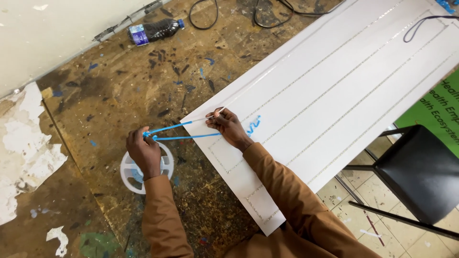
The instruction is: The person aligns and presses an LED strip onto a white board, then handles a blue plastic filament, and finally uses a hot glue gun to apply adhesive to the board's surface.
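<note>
Left hand at centre-left of the frame, fist clenched on the end of a blue flexible strip. It sits over a white plastic spool lying flat on the tabletop.

Right hand just right of centre, fingers pinched on the strip where its blue sleeve gives way to a pale end. That end rests on the near corner of a long white panel.

The strip runs in two strands between the hands, pulled fairly straight, clear of the tabletop.

Panel lies diagonally from lower centre to the upper right, scored with thin glittering grooves. A short blue squiggle sits on it beside the right wrist.

Judgement on doing this well:
- keep the two strands evenly taut
- keep the pinch close to the pale tip so it stays aimed along a groove
- keep the left fist low over the spool so the strip feeds without kinking

Around: dark plastic bottle at upper left, black cables at top, black chair and green poster at right.
</note>
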